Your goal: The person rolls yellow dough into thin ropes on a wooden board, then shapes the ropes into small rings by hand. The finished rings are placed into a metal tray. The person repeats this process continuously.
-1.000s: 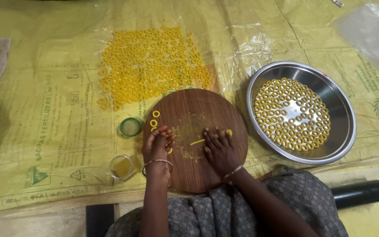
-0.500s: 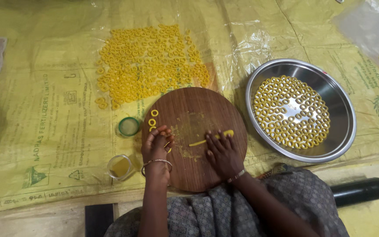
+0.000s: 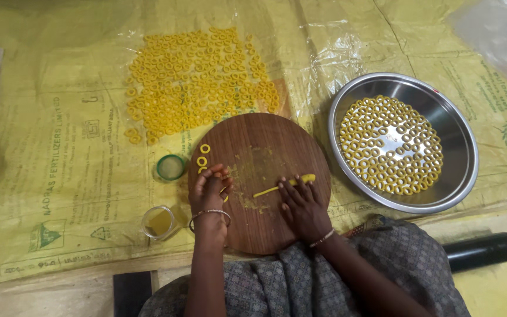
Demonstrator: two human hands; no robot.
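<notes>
Position of work: your hands rest on the round wooden board point(image 3: 259, 170) at lower centre of the frame. Your right hand point(image 3: 303, 205) lies palm down with its fingers flat over the near end of a thin yellow dough strip point(image 3: 283, 185); the strip lies on the board and runs up and right from under those fingertips. This hand presses on the strip and does not close around it. Your left hand point(image 3: 209, 191) sits at the left edge of the board, fingers curled in narrowly around a small piece of yellow dough; how firmly it pinches cannot be told. Two finished dough rings point(image 3: 203, 155) lie on the board just above that hand.

Just left of the board stand a green lid point(image 3: 171, 167) and, lower, a small clear cup point(image 3: 159, 222). At upper centre, a spread of yellow rings point(image 3: 195, 82) lies on the yellow plastic sheet point(image 3: 60, 147). Right of the board, the steel tray point(image 3: 459, 147) holds more rings in a single layer. A black cylinder point(image 3: 482, 251) lies at lower right.
</notes>
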